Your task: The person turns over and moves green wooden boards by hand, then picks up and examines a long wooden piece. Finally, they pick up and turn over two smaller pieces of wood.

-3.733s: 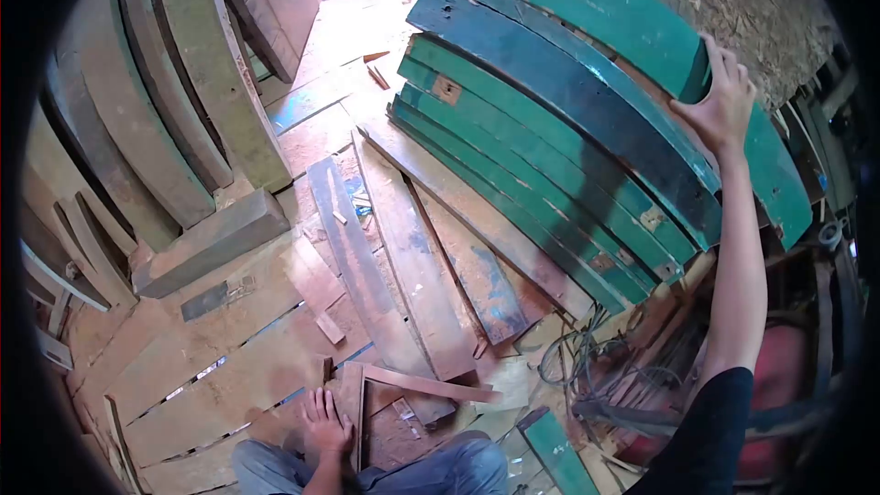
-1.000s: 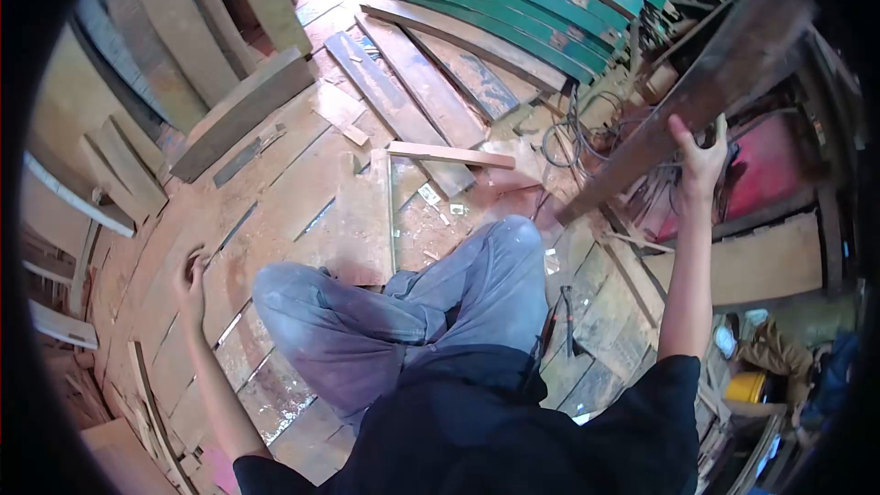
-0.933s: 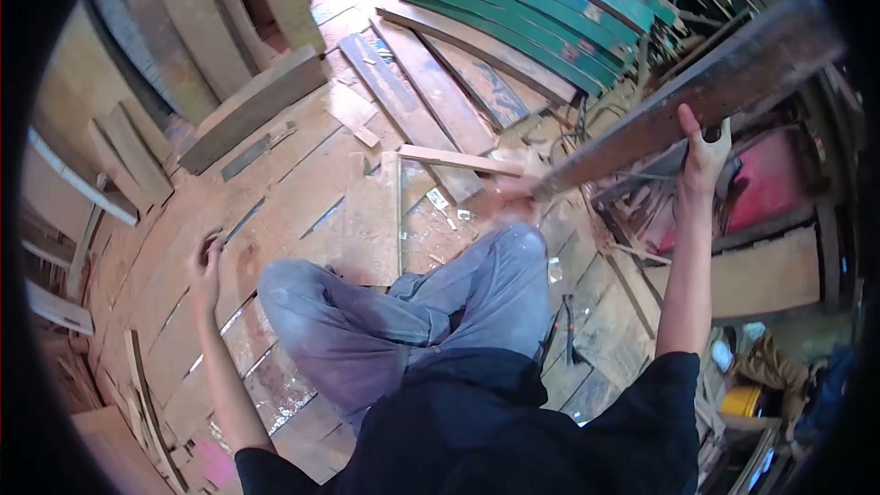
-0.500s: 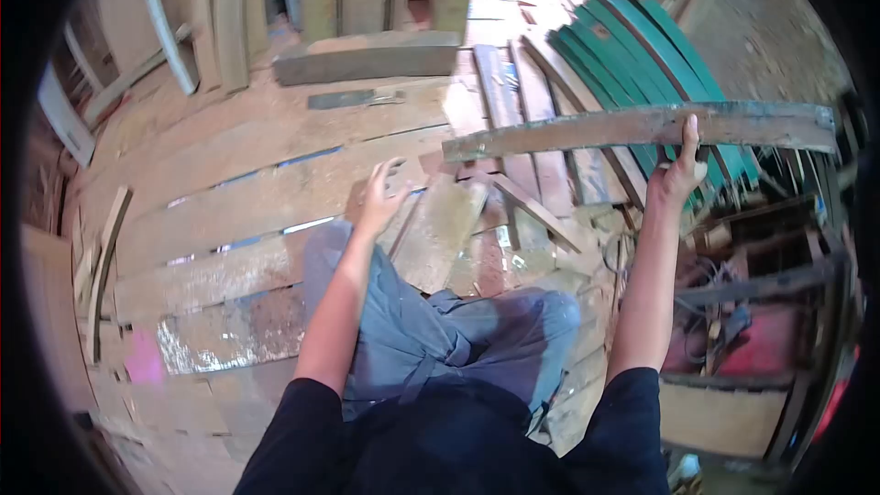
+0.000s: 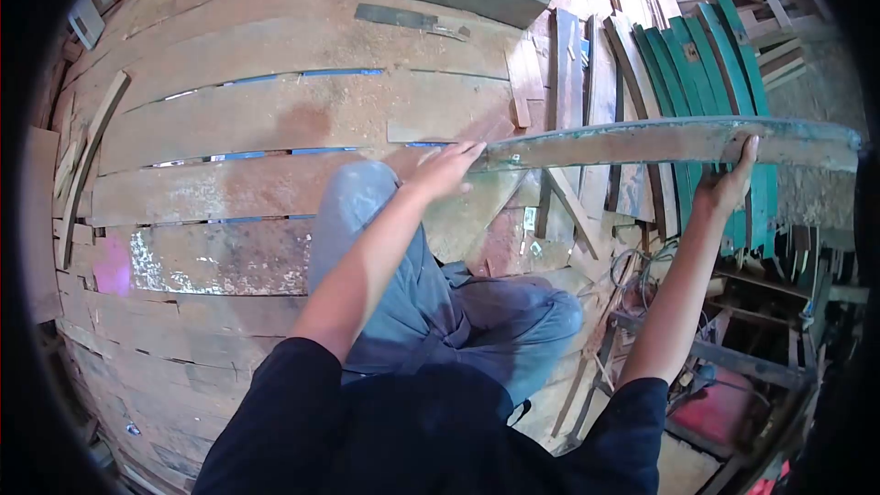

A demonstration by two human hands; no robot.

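Crosswise, the curved plank (image 5: 642, 140) was held approx. level above the knees: right hand (image 5: 729, 185) wrapped under its far end, left hand (image 5: 446, 170) open-fingered, just touching its near tip.

A: Head cam, daylight, well lit. Brightest at the top right, where the floor planks (image 5: 302, 119) wash out a little.

B: Shadows?

A: Soft, no hard edges. Dim under the clutter at the lower right.

B: Optics?

A: Strong fisheye, black vignette all round, straight boards bow near the rim. Left hand (image 5: 446, 170) slightly motion-blurred; curved green plank (image 5: 642, 139) reasonably sharp.
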